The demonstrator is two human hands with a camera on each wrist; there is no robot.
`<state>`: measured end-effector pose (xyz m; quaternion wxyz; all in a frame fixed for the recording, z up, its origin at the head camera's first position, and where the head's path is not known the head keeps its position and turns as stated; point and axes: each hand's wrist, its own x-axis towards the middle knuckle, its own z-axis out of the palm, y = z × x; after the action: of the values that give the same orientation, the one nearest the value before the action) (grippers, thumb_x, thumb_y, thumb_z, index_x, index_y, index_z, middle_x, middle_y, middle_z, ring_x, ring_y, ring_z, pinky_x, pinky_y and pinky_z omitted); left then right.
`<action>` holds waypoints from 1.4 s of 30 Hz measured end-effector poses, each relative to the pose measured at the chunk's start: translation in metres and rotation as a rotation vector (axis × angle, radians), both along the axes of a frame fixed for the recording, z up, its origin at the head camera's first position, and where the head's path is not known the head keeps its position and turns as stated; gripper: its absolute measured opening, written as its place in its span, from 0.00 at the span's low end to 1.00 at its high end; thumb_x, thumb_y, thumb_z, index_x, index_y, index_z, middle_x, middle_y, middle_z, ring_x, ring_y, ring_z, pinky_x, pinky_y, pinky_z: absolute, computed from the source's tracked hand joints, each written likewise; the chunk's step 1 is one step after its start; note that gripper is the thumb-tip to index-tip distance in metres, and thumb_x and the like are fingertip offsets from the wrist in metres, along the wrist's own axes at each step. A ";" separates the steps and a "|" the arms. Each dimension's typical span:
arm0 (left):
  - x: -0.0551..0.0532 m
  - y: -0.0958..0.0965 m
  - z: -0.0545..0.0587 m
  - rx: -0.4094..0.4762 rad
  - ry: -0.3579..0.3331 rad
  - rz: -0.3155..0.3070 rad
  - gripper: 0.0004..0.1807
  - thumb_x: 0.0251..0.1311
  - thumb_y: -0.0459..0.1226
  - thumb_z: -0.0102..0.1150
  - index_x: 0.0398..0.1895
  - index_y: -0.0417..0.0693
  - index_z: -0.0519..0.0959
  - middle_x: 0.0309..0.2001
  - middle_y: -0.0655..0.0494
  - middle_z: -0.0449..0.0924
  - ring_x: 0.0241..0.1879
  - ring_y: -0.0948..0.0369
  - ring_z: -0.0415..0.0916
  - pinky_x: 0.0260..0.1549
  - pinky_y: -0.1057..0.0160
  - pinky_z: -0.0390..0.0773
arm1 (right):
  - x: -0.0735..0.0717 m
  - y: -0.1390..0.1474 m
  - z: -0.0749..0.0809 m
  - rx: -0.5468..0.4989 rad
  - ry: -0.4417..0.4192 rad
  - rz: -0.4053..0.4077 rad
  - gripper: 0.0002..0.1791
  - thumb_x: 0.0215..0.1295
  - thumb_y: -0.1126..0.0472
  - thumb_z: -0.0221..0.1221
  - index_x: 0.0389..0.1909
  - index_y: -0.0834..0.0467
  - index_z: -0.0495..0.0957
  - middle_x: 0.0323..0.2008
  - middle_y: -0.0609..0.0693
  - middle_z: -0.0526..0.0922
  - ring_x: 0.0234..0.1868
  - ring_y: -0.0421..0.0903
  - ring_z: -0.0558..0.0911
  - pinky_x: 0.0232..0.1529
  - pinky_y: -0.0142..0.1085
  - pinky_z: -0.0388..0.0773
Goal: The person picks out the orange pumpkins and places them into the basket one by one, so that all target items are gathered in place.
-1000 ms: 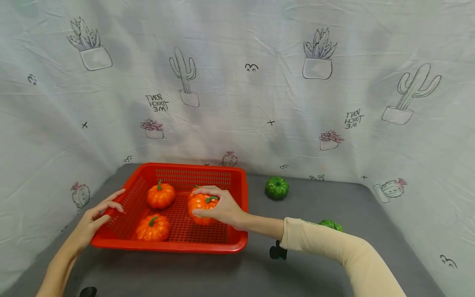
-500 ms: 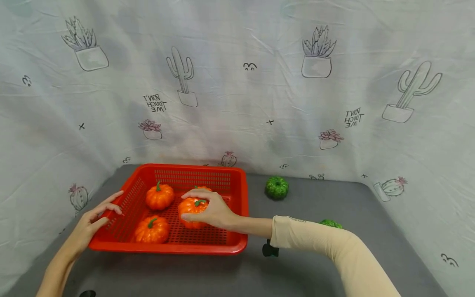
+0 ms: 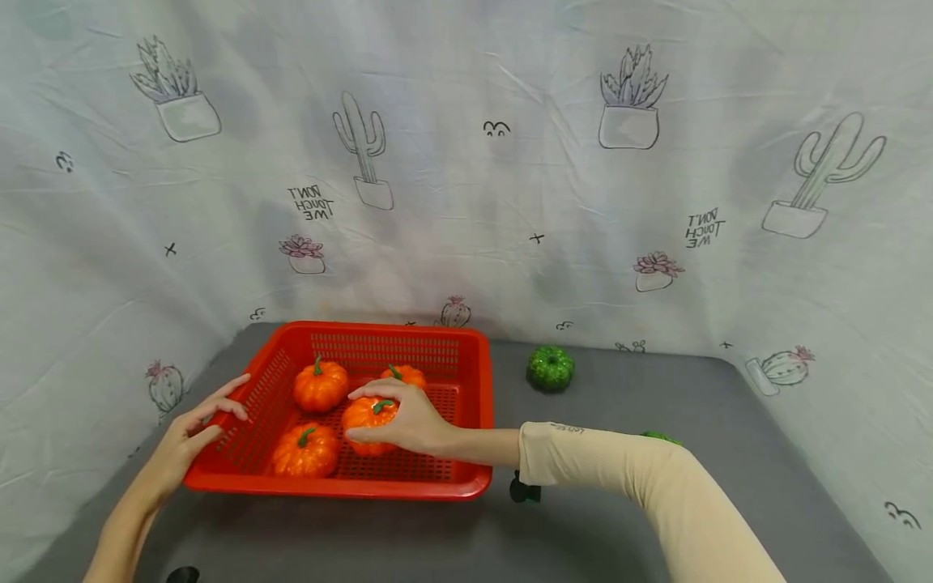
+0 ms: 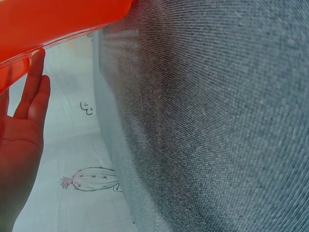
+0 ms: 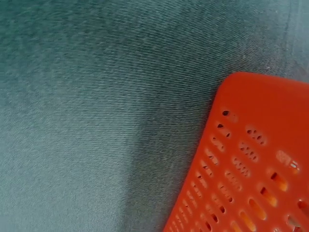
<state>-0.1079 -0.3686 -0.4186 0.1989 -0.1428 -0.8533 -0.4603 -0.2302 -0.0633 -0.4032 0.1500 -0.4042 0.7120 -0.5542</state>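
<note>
A red plastic basket (image 3: pixel 342 487) with slotted walls stands on the grey table. My left hand (image 3: pixel 178 445) rests at its left rim, fingers reaching over the edge. In the left wrist view those straight fingers (image 4: pixel 36 92) touch the red rim. Inside the basket, my right hand (image 3: pixel 415 423) holds a small orange pumpkin (image 3: pixel 362 414) with a green stem between thumb and fingers. Three more orange pumpkins lie around it: one at the back left (image 3: pixel 321 386), another at the front left (image 3: pixel 306 450), and a third pumpkin (image 3: pixel 410 376) partly hidden behind the right hand.
A green pumpkin (image 3: pixel 550 369) sits on the table right of the basket. Another green thing (image 3: pixel 662 437) shows mostly hidden behind the right sleeve (image 3: pixel 627 465). A white curtain (image 3: pixel 466 178) printed with cactus drawings surrounds the table's back and sides.
My right hand has moved left inside the basket with the orange pumpkin, uncovering more of the pumpkin behind it. My left hand stays at the rim.
</note>
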 end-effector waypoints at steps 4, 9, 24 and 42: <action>-0.001 0.001 0.000 0.003 0.003 -0.003 0.11 0.64 0.21 0.40 0.40 0.35 0.74 0.69 0.64 0.61 0.65 0.73 0.56 0.36 0.69 0.66 | 0.000 0.001 -0.001 0.035 0.010 -0.001 0.25 0.51 0.55 0.71 0.53 0.46 0.80 0.51 0.36 0.76 0.44 0.33 0.76 0.41 0.30 0.76; -0.001 0.001 -0.001 -0.001 0.001 0.005 0.12 0.63 0.21 0.40 0.40 0.36 0.74 0.69 0.61 0.61 0.65 0.73 0.55 0.38 0.69 0.63 | 0.001 0.002 -0.002 0.082 0.051 -0.006 0.28 0.51 0.53 0.72 0.56 0.43 0.78 0.53 0.35 0.75 0.51 0.32 0.74 0.49 0.31 0.73; -0.001 0.003 0.001 -0.004 0.009 0.015 0.13 0.61 0.19 0.40 0.40 0.35 0.74 0.69 0.58 0.62 0.66 0.72 0.55 0.38 0.69 0.63 | 0.001 0.001 -0.002 0.114 0.058 0.030 0.32 0.43 0.52 0.76 0.54 0.40 0.78 0.51 0.30 0.76 0.51 0.31 0.73 0.50 0.31 0.71; -0.001 0.002 0.001 0.039 -0.003 0.009 0.13 0.60 0.18 0.39 0.39 0.36 0.74 0.68 0.53 0.62 0.66 0.71 0.55 0.49 0.74 0.56 | 0.001 0.001 -0.001 0.105 0.114 -0.002 0.33 0.43 0.54 0.76 0.55 0.49 0.79 0.52 0.38 0.80 0.53 0.30 0.73 0.52 0.28 0.70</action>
<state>-0.1086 -0.3663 -0.4177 0.2024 -0.1343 -0.8451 -0.4762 -0.2294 -0.0627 -0.4045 0.1296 -0.4263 0.7478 -0.4922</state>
